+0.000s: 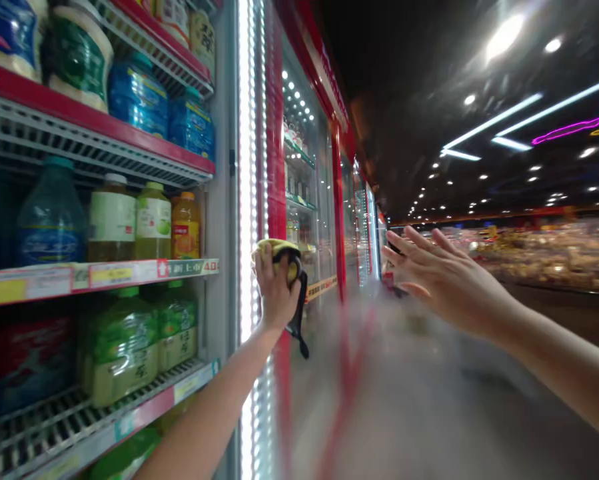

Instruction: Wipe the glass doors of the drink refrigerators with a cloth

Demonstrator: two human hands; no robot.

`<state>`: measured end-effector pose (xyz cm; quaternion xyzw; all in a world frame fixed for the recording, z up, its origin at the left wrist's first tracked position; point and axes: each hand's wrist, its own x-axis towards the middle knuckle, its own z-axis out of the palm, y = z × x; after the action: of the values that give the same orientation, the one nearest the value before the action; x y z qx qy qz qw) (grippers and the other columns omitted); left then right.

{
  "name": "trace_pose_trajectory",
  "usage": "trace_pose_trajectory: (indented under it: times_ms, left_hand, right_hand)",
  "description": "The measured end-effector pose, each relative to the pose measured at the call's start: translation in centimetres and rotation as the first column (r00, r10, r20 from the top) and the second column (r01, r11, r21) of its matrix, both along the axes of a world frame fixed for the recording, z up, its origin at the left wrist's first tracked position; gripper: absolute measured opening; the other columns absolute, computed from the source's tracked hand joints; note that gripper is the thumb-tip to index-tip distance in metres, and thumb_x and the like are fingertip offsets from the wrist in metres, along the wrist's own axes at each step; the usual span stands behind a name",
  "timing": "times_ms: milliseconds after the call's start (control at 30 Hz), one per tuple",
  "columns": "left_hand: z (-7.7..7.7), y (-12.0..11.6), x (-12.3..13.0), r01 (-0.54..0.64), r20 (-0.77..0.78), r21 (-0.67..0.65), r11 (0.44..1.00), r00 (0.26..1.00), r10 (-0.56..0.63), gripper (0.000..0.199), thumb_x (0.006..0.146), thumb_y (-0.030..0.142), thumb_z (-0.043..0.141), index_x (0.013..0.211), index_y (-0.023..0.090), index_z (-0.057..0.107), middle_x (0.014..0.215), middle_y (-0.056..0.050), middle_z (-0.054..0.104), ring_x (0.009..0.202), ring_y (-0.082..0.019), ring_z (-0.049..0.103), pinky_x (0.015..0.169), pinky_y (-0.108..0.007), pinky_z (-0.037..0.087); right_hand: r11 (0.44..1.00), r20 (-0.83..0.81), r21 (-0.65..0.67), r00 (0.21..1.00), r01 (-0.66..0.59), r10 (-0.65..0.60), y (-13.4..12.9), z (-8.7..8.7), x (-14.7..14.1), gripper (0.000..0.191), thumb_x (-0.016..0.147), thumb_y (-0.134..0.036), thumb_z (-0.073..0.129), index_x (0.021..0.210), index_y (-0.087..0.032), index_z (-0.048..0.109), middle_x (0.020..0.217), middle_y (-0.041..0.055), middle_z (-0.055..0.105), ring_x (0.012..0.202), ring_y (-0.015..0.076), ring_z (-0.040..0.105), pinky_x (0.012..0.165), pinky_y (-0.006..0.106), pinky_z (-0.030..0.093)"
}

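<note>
1. Left hand (274, 287): fingers curled over a yellow-and-black cloth (278, 246), grip closed on it; a black strap-like tail (302, 327) hangs below the wrist side, apparently part of the same bundle.
2. Right hand (442, 283): holds nothing that can be made out; fingers extended and spread, back of the hand toward the camera; a small dark patch shows by the fingers, identity cannot be told.
3. Cloth position: at the lit LED strip (248, 167) on the upright edge of the open cooler, about mid-height in view; firm pressure or mere touch cannot be told.
4. Beyond the right hand's wrist, lower down: a hazy grey pane (409, 393), probably a fogged glass door; contact between palm and pane cannot be confirmed.
5. Progress, judged: work with the cloth at the upright appears under way, not finished; strip stretches above and below the cloth show no clear mark of done or undone, glare hiding the surface; the hazy pane, if fogged glass, seems left untreated.
6. Outward left: cooler shelves (104, 127) stocked with bottles, among them a green-labelled bottle (124, 357) and an orange bottle (185, 227).
7. Outward ahead: a red-framed glass cooler (306, 180); far right, blurred goods (554, 253) under ceiling lights (506, 35).
</note>
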<state>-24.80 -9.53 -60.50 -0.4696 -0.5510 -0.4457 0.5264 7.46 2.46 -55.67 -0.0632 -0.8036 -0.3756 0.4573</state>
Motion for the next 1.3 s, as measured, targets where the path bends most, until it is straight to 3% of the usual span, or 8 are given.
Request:
trace_pose_trajectory:
  times_ms: [133,300,533,767,967,1100,1200,1300]
  left_hand:
    - [0.3,2.2,3.5,0.080,0.007,0.071,0.994,0.997,-0.081,0.059,0.097,0.033,0.048,0.152,0.013,0.042,0.171,-0.016,0.018,0.160,-0.036,0.005,0.128,-0.063,0.011]
    - [-2.4,1.4,6.4,0.105,-0.359,-0.222,0.969,0.916,-0.181,0.060,0.089,0.036,0.062,0.146,0.020,0.051,0.172,-0.012,0.018,0.159,-0.038,0.009,0.127,-0.059,0.021]
    - [2.9,3.4,7.7,0.143,0.010,0.058,0.988,0.989,-0.144,0.063,0.089,0.029,0.060,0.150,0.019,0.047,0.172,-0.014,0.016,0.159,-0.042,0.003,0.125,-0.068,0.013]
    - [-1.8,2.8,12.8,0.054,-0.426,-0.327,0.943,0.883,-0.198,0.068,0.081,0.040,0.075,0.145,0.029,0.056,0.171,-0.009,0.022,0.158,-0.041,0.015,0.127,-0.063,0.019]
    - [3.0,4.7,15.9,0.020,-0.034,-0.077,0.997,0.999,-0.023,0.065,0.087,0.037,0.069,0.149,0.027,0.051,0.172,-0.009,0.020,0.158,-0.043,0.011,0.124,-0.070,0.020]
    - [0.2,5.9,19.0,0.083,-0.254,-0.162,0.983,0.960,-0.123,0.072,0.083,0.044,0.074,0.150,0.032,0.049,0.172,-0.008,0.019,0.158,-0.043,0.012,0.124,-0.069,0.023]
    - [-2.7,5.2,17.8,0.072,-0.472,-0.302,0.951,0.855,-0.215,0.068,0.082,0.049,0.074,0.145,0.031,0.055,0.170,-0.007,0.026,0.157,-0.039,0.018,0.127,-0.061,0.024]
    - [-0.9,4.8,16.1,0.044,-0.449,-0.286,0.957,0.876,-0.174,0.058,0.086,0.044,0.072,0.140,0.026,0.060,0.168,-0.009,0.031,0.157,-0.037,0.020,0.128,-0.058,0.024]
  right_hand:
    - [0.998,0.052,-0.032,0.998,0.048,-0.046,0.2,0.7,-0.1,0.059,0.098,-0.030,0.056,0.155,-0.026,0.044,0.166,0.0041,0.036,0.155,0.0308,0.029,0.125,0.060,0.025]
    - [0.989,0.101,-0.066,0.987,0.134,-0.127,-1.6,1.5,0.0,0.062,0.094,-0.026,0.063,0.154,-0.021,0.046,0.167,0.0090,0.034,0.156,0.0308,0.027,0.126,0.057,0.025]
    - [0.935,0.061,-0.102,0.941,0.339,-0.334,-4.2,-2.4,4.6,0.063,0.087,-0.016,0.069,0.148,-0.024,0.054,0.165,0.0111,0.037,0.152,0.0367,0.034,0.120,0.069,0.029]
    - [0.897,0.031,-0.189,0.915,0.400,-0.402,-2.7,-5.2,6.2,0.073,0.090,-0.021,0.068,0.157,-0.027,0.039,0.170,0.0088,0.024,0.155,0.0404,0.024,0.117,0.074,0.031]
    - [0.914,0.016,-0.205,0.935,0.351,-0.355,-2.1,-4.7,7.4,0.069,0.090,-0.021,0.067,0.155,-0.022,0.044,0.168,0.0115,0.030,0.155,0.0347,0.027,0.124,0.061,0.031]
    - [0.903,-0.065,-0.207,0.915,0.377,-0.397,-1.6,-5.7,9.0,0.070,0.090,-0.025,0.068,0.155,-0.019,0.043,0.167,0.0136,0.032,0.154,0.0370,0.029,0.122,0.061,0.033]
    - [0.898,-0.055,-0.216,0.914,0.383,-0.402,-1.1,-6.3,10.5,0.075,0.087,-0.021,0.072,0.156,-0.018,0.042,0.167,0.0154,0.030,0.154,0.0360,0.030,0.121,0.055,0.039]
    - [0.898,-0.058,-0.226,0.915,0.378,-0.400,-0.7,-6.3,11.6,0.079,0.083,-0.021,0.077,0.155,-0.019,0.043,0.166,0.0160,0.034,0.153,0.0371,0.032,0.119,0.054,0.042]
